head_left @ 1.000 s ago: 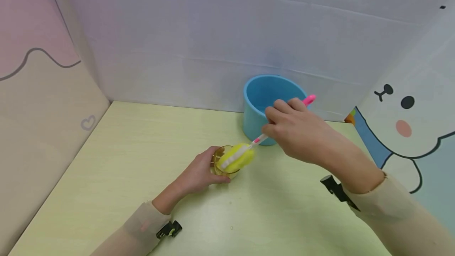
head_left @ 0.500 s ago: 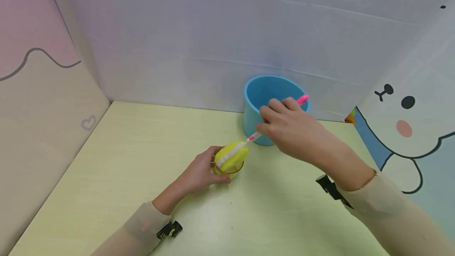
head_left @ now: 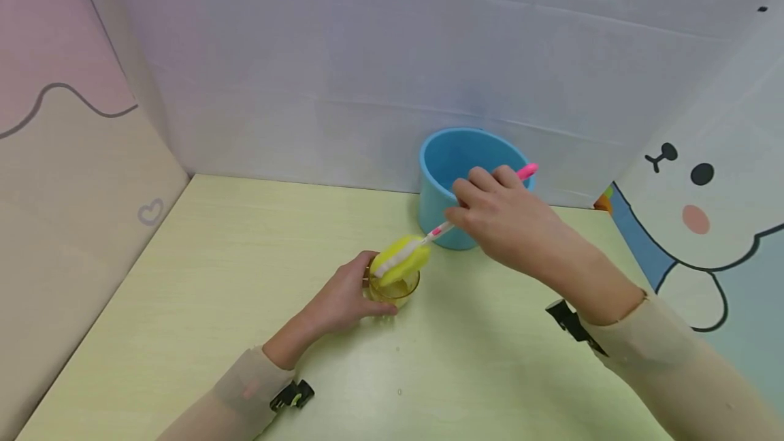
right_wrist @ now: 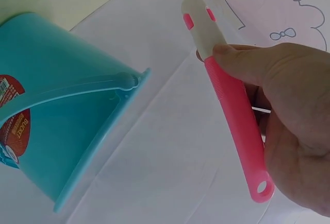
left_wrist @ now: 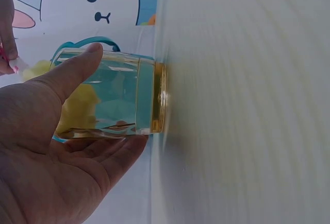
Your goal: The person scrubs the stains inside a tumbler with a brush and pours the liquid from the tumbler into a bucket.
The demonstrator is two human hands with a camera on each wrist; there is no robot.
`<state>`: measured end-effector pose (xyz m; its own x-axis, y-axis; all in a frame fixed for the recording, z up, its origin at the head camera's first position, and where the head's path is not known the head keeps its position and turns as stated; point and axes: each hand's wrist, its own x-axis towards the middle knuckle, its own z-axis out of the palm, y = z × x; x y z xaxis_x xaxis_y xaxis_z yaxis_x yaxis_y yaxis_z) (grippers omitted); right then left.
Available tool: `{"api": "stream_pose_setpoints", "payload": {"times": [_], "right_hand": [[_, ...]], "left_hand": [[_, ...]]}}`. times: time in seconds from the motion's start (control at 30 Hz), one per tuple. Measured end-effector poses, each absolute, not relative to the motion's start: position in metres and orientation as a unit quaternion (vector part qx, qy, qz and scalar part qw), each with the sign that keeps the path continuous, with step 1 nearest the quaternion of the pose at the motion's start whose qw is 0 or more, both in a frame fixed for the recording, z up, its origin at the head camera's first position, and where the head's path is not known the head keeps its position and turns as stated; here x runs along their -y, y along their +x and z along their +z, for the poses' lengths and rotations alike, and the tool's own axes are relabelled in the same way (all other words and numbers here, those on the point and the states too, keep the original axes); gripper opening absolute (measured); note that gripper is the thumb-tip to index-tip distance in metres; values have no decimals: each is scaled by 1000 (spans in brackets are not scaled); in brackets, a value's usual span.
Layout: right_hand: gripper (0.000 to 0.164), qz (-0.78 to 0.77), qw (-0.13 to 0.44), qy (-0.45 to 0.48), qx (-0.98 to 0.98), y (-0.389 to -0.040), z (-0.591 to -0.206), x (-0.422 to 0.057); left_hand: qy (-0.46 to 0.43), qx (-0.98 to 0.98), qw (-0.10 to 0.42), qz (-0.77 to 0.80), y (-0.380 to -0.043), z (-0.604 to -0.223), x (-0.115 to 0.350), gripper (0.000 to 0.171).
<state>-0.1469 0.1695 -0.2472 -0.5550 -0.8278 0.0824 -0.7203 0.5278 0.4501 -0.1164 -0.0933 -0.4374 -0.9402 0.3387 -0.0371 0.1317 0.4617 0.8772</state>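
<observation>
My left hand (head_left: 344, 299) grips an amber-tinted clear glass (head_left: 403, 292) that stands upright on the table, thumb on the near side and fingers behind. In the left wrist view, the base of the glass (left_wrist: 147, 98) meets the tabletop. My right hand (head_left: 511, 223) holds a sponge cup brush by its pink handle (right_wrist: 236, 116), with the thumb near the white neck. The brush's yellow-and-white sponge head (head_left: 401, 260) slants into the mouth of the glass, its lower end inside and its upper part above the rim.
Behind my right hand, a light-blue bucket (head_left: 433, 206) stands against the back wall. Its handle (right_wrist: 72, 91) and a red label (right_wrist: 16, 126) show in the right wrist view. Printed walls border the pale table (head_left: 245, 243). Small drops lie near the front.
The sponge head moved left and sat deeper in the glass half a second ago, then rose a little. My right hand shifted left with it. My left hand and the glass stayed put.
</observation>
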Motion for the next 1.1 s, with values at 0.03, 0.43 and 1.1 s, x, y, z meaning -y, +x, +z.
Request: {"api": "stream_pose_setpoints", "payload": {"times": [0.03, 0.43, 1.1], "right_hand": [[17, -184, 143, 448, 863, -147, -247, -170], [15, -173, 137, 442, 869, -150, -250, -178], [18, -108, 108, 423, 893, -146, -260, -211]], "left_hand": [[139, -849, 103, 498, -116, -437, 93, 87], [134, -855, 103, 490, -116, -436, 94, 90], [137, -857, 97, 487, -117, -437, 94, 89]]}}
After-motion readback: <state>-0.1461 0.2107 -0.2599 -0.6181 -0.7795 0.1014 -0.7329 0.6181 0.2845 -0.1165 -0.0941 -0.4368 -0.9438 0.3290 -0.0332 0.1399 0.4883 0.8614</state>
